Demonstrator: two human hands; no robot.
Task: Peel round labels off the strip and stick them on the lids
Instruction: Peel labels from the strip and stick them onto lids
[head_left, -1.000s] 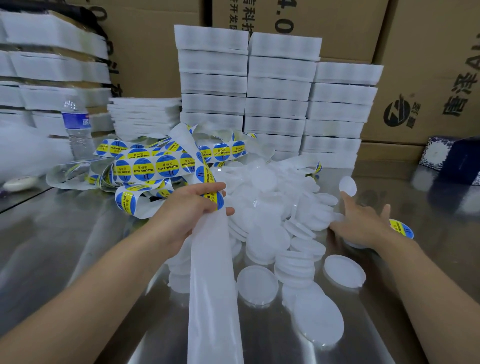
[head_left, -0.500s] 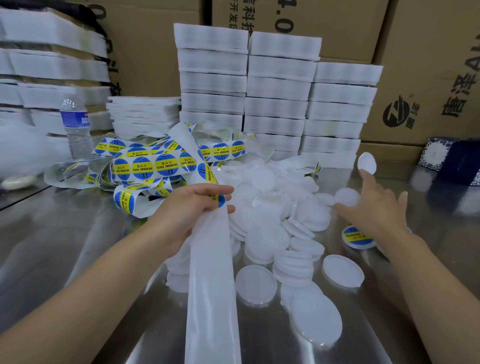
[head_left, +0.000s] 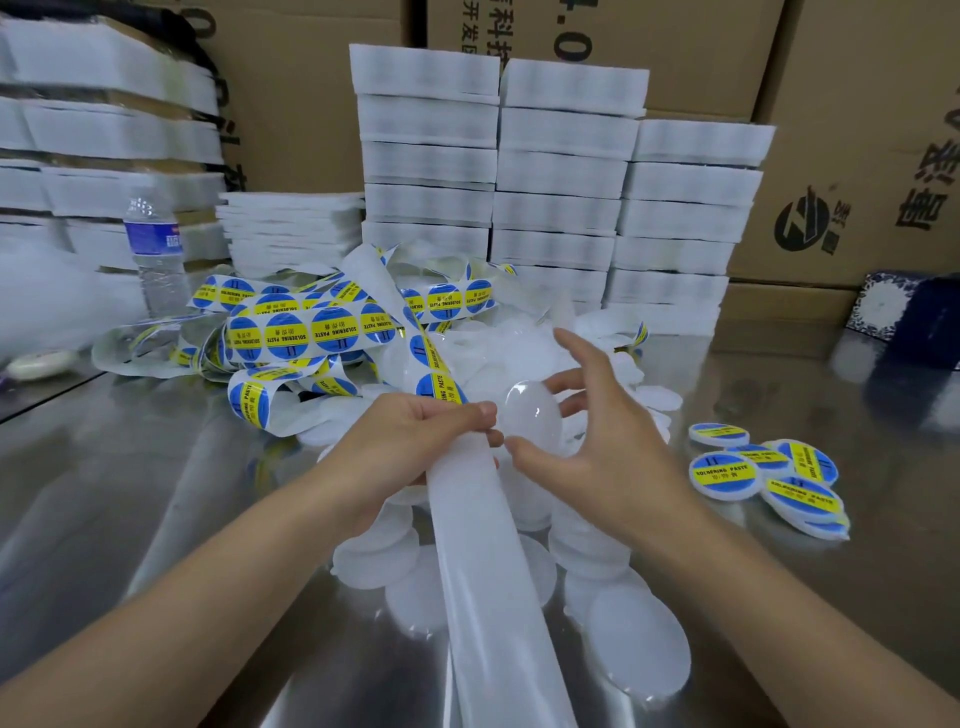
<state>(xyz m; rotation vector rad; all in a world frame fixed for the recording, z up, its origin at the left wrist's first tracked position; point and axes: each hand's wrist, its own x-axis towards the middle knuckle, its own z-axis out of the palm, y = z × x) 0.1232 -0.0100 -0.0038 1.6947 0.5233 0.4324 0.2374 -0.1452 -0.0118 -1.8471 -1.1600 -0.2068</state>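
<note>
Head view: with fingertips (head_left: 485, 410) of the left hand (head_left: 410, 447) pinching the white backing strip (head_left: 483, 545) under the next round blue-and-yellow label (head_left: 439, 387), keep it taut. With the right hand (head_left: 608, 441) cradling a round translucent white plastic lid (head_left: 530, 415) beside it, thumb and forefinger spread free, lift the label's edge, centre, press flat. Since earlier: returned from the labelled lids (head_left: 753, 467), now carrying a blank.

Sprawling tangled at left: strip (head_left: 311, 332) carrying blue-and-yellow round labels (head_left: 283, 335), trailing bare backing (head_left: 488, 571) toward the camera. Heaping in the middle: plain white lids (head_left: 639, 644), one lid (head_left: 535, 415) standing on edge above. Lying clustered at right: labelled lids (head_left: 769, 467).
</note>
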